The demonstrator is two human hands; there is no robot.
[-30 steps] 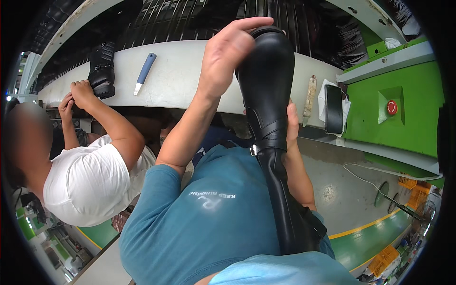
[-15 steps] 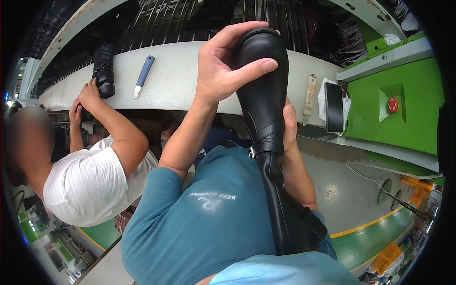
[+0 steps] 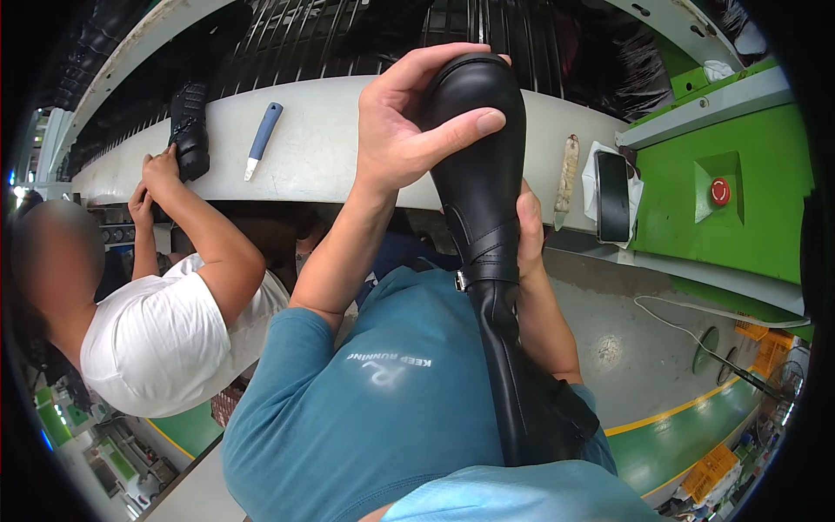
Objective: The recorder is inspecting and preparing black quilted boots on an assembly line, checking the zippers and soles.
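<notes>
- Over the near edge of the tabletop (image 3: 322,139), the black boot (image 3: 478,157) is held up in front of the wearer's teal shirt (image 3: 409,348), its toe pointing away from the body.
- Its long axis runs from the toe, out over the tabletop, back to the shaft at the chest, leaning a little rightward on the way.
- The left grip (image 3: 396,130) is nearer the toe, curled round it from the left: thumb across the upper, fingers reaching over the far end by the sole's edge.
- The right grip (image 3: 529,230) sits nearer the ankle, thumb along the right side; its fingers are behind the boot, so I can't tell how tightly they close.
- The leather looks smooth with a soft shine, creased below the ankle straps (image 3: 490,252), which cross and meet a silvery buckle (image 3: 460,280) on the left.
- On the tabletop, a blue-handled tool (image 3: 264,139) lies to the left; a blade with a wrapped handle (image 3: 567,178) and a dark phone (image 3: 612,198) lie right.
- Farther left, a co-worker's hands (image 3: 159,170) are at another dark boot (image 3: 190,130).
</notes>
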